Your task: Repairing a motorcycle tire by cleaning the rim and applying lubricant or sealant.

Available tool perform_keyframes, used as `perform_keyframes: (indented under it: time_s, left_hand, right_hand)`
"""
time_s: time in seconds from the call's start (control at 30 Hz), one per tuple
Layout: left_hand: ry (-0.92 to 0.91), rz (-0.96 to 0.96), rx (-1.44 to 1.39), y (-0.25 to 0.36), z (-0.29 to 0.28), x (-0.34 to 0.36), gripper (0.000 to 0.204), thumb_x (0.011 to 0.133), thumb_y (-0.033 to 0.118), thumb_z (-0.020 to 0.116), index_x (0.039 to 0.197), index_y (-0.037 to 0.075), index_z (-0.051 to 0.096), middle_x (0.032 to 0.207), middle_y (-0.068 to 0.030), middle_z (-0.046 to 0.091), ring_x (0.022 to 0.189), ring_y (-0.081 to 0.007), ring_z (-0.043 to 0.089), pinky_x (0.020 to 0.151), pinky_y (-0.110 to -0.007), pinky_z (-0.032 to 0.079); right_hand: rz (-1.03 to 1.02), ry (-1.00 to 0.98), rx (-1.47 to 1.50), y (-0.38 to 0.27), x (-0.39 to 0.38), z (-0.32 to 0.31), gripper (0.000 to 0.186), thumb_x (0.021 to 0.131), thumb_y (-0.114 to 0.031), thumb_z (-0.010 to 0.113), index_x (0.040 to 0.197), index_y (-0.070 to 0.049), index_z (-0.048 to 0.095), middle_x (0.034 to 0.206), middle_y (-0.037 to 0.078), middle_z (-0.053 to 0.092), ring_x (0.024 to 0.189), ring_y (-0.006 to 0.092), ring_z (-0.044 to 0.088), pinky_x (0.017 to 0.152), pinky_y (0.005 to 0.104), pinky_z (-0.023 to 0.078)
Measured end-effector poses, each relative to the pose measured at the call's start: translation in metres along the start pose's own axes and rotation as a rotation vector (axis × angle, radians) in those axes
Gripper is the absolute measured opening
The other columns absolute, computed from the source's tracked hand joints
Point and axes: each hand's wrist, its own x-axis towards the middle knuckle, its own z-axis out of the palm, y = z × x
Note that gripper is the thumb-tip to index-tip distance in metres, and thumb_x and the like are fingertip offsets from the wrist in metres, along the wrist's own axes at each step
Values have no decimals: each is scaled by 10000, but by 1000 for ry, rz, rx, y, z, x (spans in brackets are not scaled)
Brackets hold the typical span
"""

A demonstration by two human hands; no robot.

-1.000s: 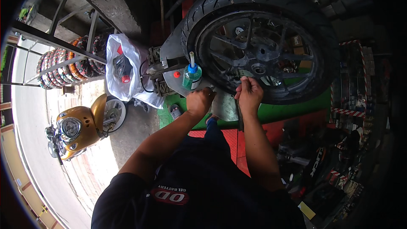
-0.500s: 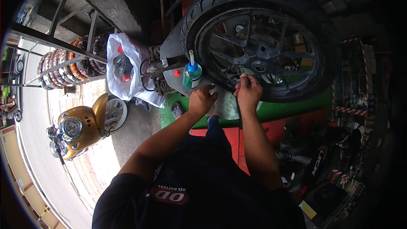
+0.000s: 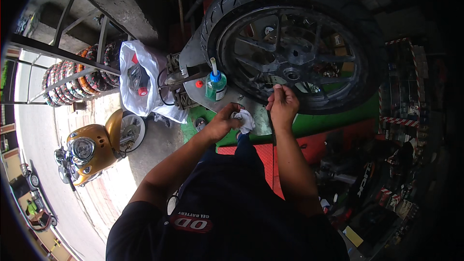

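Observation:
A motorcycle wheel with a black tyre [image 3: 360, 34] and a dark spoked rim [image 3: 266, 65] lies flat on a grey metal plate [image 3: 262, 124]. My right hand [image 3: 283, 106] is pinched at the wheel's near edge. A thin black hose-like line [image 3: 273, 137] hangs from it, and its end is hidden by the fingers. My left hand [image 3: 225, 124] grips a crumpled white rag [image 3: 247, 122] above the plate's near edge. Just beyond it stands a clear bottle of green liquid [image 3: 215, 89] with a blue top and a pale spout. A small red cap [image 3: 199, 84] sits beside the bottle.
To the left hangs a white plastic bag [image 3: 158, 94] with items inside. Several patterned tyres [image 3: 82, 75] stand on a metal rack. A yellow motorcycle [image 3: 89, 150] is parked at lower left. Cluttered shelves with striped edging [image 3: 400, 122] line the right side.
My left hand has drawn back toward me and to the left, and a white rag now shows in it. My right hand stays at the wheel's near edge.

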Motion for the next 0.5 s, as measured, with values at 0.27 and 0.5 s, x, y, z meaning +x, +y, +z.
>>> perform_keyframes:
  time_s: [0.27,0.5]
  left_hand:
    - [66,13,452,25,-2,-35,387,967,182,685,1287,2,564,1077,-97,672,995,-169,645,899,-332,507]
    - [477,252,599,24,-99,-109,392,922,82,616,1303,-2,583,1163,-180,672,1106,-292,658,966,-374,498]
  right_hand:
    - [23,-12,22,2,2,-1,235,1025,-215,623,957,7,660,632,30,587,448,102,528,441,258,414]
    - [-8,-10,67,5,1,-5,217,1021,-203,616,966,1,663,631,39,584,431,97,504,418,254,416]
